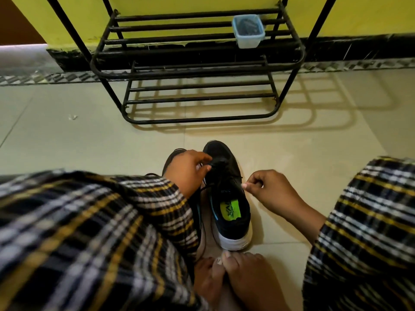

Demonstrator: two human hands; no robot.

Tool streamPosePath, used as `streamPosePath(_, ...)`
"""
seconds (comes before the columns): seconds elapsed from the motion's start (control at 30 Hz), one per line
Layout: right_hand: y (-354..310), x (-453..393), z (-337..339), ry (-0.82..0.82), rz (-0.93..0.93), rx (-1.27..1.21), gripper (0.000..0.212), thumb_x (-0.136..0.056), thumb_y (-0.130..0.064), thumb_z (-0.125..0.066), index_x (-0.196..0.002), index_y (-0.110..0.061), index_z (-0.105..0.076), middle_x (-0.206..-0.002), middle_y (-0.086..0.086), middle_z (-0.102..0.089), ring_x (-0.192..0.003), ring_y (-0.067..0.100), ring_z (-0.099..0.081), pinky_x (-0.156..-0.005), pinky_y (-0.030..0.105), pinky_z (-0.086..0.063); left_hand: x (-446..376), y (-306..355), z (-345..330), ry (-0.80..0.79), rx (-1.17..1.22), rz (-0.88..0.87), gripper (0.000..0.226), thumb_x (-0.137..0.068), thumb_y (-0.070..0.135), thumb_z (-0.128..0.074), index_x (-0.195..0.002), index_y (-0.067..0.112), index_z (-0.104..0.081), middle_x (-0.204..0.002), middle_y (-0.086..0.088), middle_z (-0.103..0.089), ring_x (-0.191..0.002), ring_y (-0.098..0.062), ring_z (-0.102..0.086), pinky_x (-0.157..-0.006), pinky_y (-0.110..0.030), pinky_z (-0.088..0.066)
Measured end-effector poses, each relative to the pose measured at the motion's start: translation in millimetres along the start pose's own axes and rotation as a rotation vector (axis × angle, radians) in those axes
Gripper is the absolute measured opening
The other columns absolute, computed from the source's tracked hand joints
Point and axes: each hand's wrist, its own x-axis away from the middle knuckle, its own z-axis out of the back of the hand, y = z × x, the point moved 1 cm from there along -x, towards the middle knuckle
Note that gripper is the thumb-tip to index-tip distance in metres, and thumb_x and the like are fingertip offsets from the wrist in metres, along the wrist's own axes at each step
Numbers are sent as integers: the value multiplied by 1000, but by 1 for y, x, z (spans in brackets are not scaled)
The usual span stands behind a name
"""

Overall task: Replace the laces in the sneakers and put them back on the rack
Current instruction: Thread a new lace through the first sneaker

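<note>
— So, where are the sneakers sitting?

— On the tiled floor (292,142), between the person's knees and in front of the black metal rack (197,70). The right-hand sneaker (226,194) is showing fully: black upper, white sole, bright green insole, toe pointing at the rack. The other sneaker (173,158) is lying just beside it on the left, mostly hidden behind a checked sleeve (101,221).

— What is the left hand doing?

— The left hand (188,169) is hovering over the laced part of the open sneaker, fingers curling and pinching the black lace (219,163) near the upper eyelets.

— And the right hand?

— The right hand (269,189) is sitting just to the right of that sneaker, thumb and forefinger pinching together. It seems to be gripping a lace end at the shoe's edge, though the end itself is too small to make out clearly. A loose strand of lace is trailing down the floor between the two shoes.

— Anything on the rack?

— A small clear plastic tub (248,30) with a blue rim is resting on the upper shelf's bars, toward the right, holding something dark I cannot identify. The lower shelf is casting striped shadows on the floor.

— What else is showing?

— Bare feet (238,274) are lying just behind the sneaker's heel, and a yellow wall (190,3) is standing behind the rack.
</note>
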Motion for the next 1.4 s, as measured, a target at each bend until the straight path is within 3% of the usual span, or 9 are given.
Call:
streamPosePath(0.17,0,3,-13,-50,-18,48,27,-82,-41,-67,-79,-15,-64,-76,1,-64,-76,17,-60,-65,28,-42,-16,18,-24,-135,-138,-123,36,-93,31,-56,-130,28,-56,-114,-2,-58,-109,-20,-52,-94,-37,-45)
streamPosePath(0.37,-6,9,-21,-61,35,120,32,-84,-46,-64,-80,-16,-53,-64,-4,-50,-68,15,-51,-51,20,-29,-13,23,-33,-163,-318,-135,26,-98,26,-47,-120,25,-61,-118,-3,-54,-112,-23,-51,-85,-39,-48)
streamPosePath(0.47,-7,11,-23,-47,52,166,34,-85,-49,-60,-80,-17,-50,-64,-3,-49,-66,15,-48,-48,17,-25,-10,25,-22,7,-142,-102,21,-97,23,-46,-112,19,-62,-112,-2,-61,-102,-19,-57,-83,-34,-48)
streamPosePath(0.57,-4,9,-23,-40,105,221,31,-89,-46,-56,-82,-16,-54,-73,3,-60,-72,19,-56,-52,22,-30,-6,23,-3,122,149,-20,10,-94,24,-55,-96,19,-64,-83,5,-67,-69,0,-59,-63,-14,-44)
streamPosePath(0.67,-2,4,-20,-95,141,255,28,-92,-39,-53,-84,-13,-57,-84,8,-66,-81,23,-60,-59,28,-33,2,20,4,63,271,19,12,-92,25,-59,-85,19,-65,-65,8,-67,-57,0,-59,-51,-8,-42)
streamPosePath(0.87,-5,0,-19,-154,162,311,25,-96,-31,-47,-81,-11,-48,-84,13,-61,-83,29,-58,-59,30,-28,17,10,-9,-119,366,60,7,-93,18,-58,-96,21,-64,-71,5,-72,-58,6,-61,-60,-5,-43)
streamPosePath(1.03,2,0,-21,-157,158,275,25,-95,-33,-47,-82,-13,-47,-87,15,-63,-80,30,-58,-61,32,-33,17,11,-13,-97,215,-20,5,-87,26,-67,-86,24,-71,-85,11,-66,-76,0,-60,-70,-13,-45)
streamPosePath(1.2,5,2,-23,-134,197,188,20,-96,-29,-48,-84,-12,-49,-86,15,-63,-76,29,-57,-59,32,-32,25,15,-24,-31,-302,-93,18,-87,46,-59,-96,35,-70,-110,13,-52,-110,-13,-41,-90,-35,-30)
streamPosePath(1.4,9,2,-25,-117,225,120,21,-95,-26,-49,-92,-6,-56,-82,13,-62,-75,27,-57,-57,30,-33,24,18,-33,-18,-352,-103,23,-89,44,-53,-97,32,-70,-128,14,-42,-127,-13,-25,-98,-35,-21)
